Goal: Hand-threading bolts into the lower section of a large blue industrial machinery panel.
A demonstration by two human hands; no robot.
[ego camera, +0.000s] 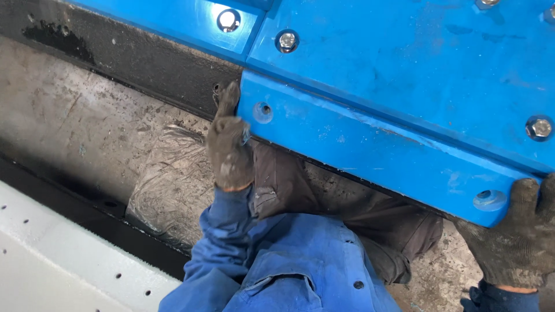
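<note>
A long blue strip (370, 147) with a round hole near each end lies along the lower edge of a big blue bolted panel (416, 63). My left hand (229, 144), in a dirty dark glove, grips the strip's left end with the thumb raised against the black steel behind it. In a matching glove, my right hand (520, 237) clasps the strip's right end from below, thumb beside the hole (488, 200). The fingers behind the strip are hidden.
Hex bolts (287, 40) hold the blue panels above. A dark steel beam (133, 58) runs behind on the left. Below lie a stained concrete floor (87, 121) and a white perforated metal part (52, 260). My blue sleeve and dark trousers fill the bottom centre.
</note>
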